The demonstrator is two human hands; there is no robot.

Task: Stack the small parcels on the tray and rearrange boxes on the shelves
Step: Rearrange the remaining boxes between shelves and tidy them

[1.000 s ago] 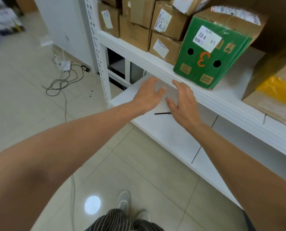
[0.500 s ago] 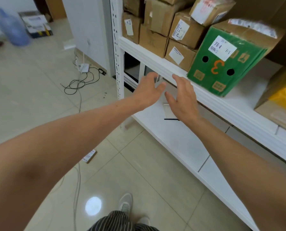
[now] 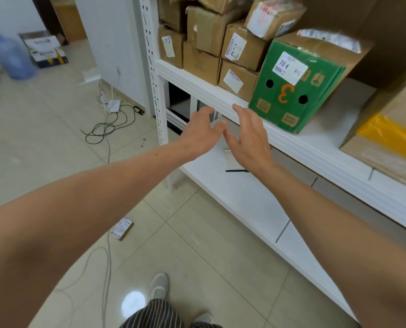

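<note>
Plainly, left hand [image 3: 200, 136] and right hand [image 3: 249, 140] hung empty — fingers spread wide — near the shelf [image 3: 315, 147] lip.
Green box [image 3: 292, 91] sat on that shelf, up and rightward — nearest the right hand.

Tangled black cable [image 3: 102, 130], small white device [image 3: 114, 106], blue water jug [image 3: 11, 58] (blurred), beige floor tiles [image 3: 31, 143]

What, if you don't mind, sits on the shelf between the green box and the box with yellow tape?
Nothing. In the head view, the shelf shows only bare white board between the green box and the box with yellow tape.
</note>
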